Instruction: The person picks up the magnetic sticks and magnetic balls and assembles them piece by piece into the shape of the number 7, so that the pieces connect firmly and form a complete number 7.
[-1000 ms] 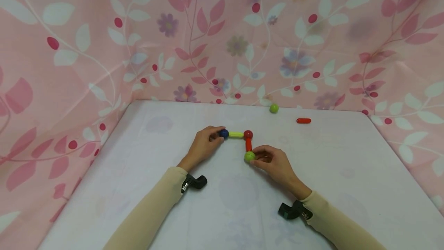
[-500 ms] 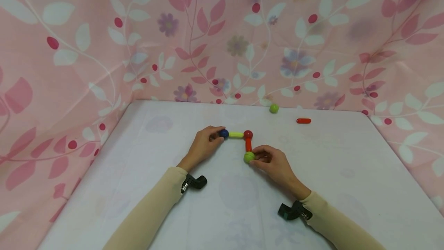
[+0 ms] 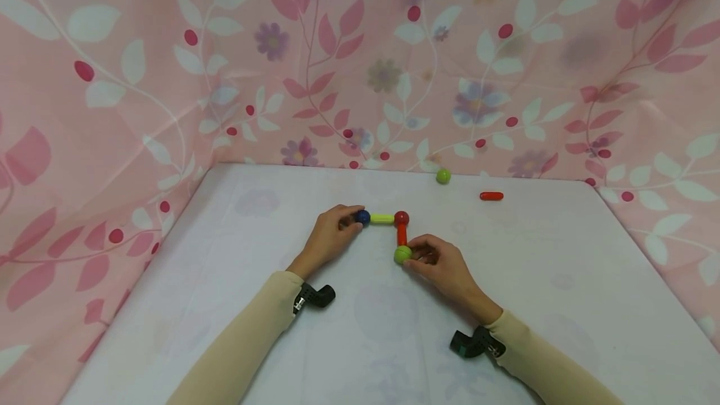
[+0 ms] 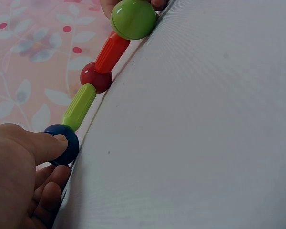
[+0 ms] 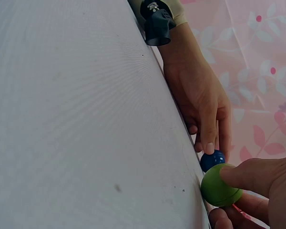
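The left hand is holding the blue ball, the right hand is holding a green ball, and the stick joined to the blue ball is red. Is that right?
Almost! The stick joined to the blue ball is yellow-green, not red; the left wrist view shows it clearly. The left hand is holding the blue ball, and the right hand is holding a green ball.
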The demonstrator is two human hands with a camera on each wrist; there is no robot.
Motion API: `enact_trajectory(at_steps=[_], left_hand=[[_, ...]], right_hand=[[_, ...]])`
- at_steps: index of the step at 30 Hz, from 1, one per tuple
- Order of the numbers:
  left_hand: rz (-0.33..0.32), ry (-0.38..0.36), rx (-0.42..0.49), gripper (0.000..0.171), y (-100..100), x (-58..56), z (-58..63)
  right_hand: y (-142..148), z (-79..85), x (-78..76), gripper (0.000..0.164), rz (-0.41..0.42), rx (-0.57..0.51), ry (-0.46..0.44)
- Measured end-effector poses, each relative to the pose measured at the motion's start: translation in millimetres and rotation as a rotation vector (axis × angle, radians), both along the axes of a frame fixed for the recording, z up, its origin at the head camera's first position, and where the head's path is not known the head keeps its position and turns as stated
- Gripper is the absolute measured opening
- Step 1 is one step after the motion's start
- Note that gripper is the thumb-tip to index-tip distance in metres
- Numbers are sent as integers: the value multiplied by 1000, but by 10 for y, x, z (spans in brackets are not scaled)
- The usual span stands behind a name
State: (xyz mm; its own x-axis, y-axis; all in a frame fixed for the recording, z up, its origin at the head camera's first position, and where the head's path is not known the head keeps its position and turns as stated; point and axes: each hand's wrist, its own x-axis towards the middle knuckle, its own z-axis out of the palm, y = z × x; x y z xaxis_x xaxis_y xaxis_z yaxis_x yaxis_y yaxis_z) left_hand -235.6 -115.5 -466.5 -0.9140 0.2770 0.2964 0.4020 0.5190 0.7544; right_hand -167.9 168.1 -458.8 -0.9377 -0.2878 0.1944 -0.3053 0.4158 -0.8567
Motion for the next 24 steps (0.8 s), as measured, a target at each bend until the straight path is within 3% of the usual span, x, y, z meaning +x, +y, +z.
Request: enact_trajectory(at_steps=[16, 24], left_hand=[[9, -21, -5, 39, 7, 16, 1], [11, -6, -2, 40, 14, 6, 3]], right_hand=[[15, 14, 13, 36, 27, 3, -29], [30, 10, 8, 41, 54, 13, 35]])
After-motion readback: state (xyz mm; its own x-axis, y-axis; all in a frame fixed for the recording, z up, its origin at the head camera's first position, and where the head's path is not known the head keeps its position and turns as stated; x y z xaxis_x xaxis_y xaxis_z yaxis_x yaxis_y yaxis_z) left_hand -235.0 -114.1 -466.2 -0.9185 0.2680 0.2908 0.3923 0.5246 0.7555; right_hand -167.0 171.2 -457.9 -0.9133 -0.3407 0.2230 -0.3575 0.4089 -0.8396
